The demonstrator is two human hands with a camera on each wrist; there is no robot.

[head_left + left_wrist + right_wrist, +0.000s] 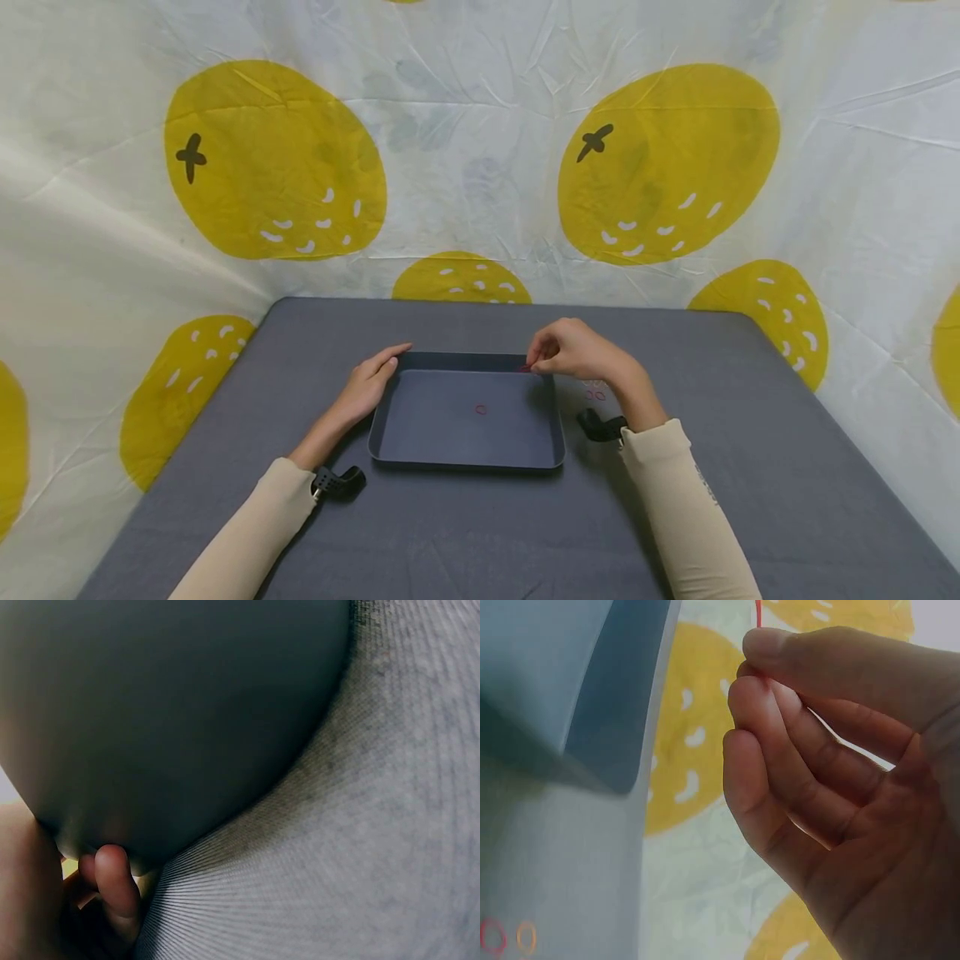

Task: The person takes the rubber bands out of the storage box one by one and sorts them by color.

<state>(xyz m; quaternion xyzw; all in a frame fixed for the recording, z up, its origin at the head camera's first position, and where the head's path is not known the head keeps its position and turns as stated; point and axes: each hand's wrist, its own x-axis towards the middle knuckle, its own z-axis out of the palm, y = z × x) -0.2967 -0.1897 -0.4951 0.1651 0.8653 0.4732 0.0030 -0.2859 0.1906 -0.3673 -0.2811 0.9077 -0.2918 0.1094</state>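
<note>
A shallow dark grey tray (468, 463) lies on the grey cloth, with one small red loop, like a rubber band (481, 409), on its floor. My left hand (365, 389) rests against the tray's far left side, its fingers stretched along the corner and touching it. Over the tray's far right corner, my right hand (573, 348) pinches a thin red rubber band (759, 613) between thumb and fingertips. In the right wrist view the band sticks up past the thumb (769, 643), and its rest is hidden by the fingers.
Several small red and orange loops (596, 396) lie on the cloth-covered table (465, 533) just right of the tray, partly behind the right wrist. A white curtain (472, 183) with yellow fruit shapes stands behind the table and at both sides.
</note>
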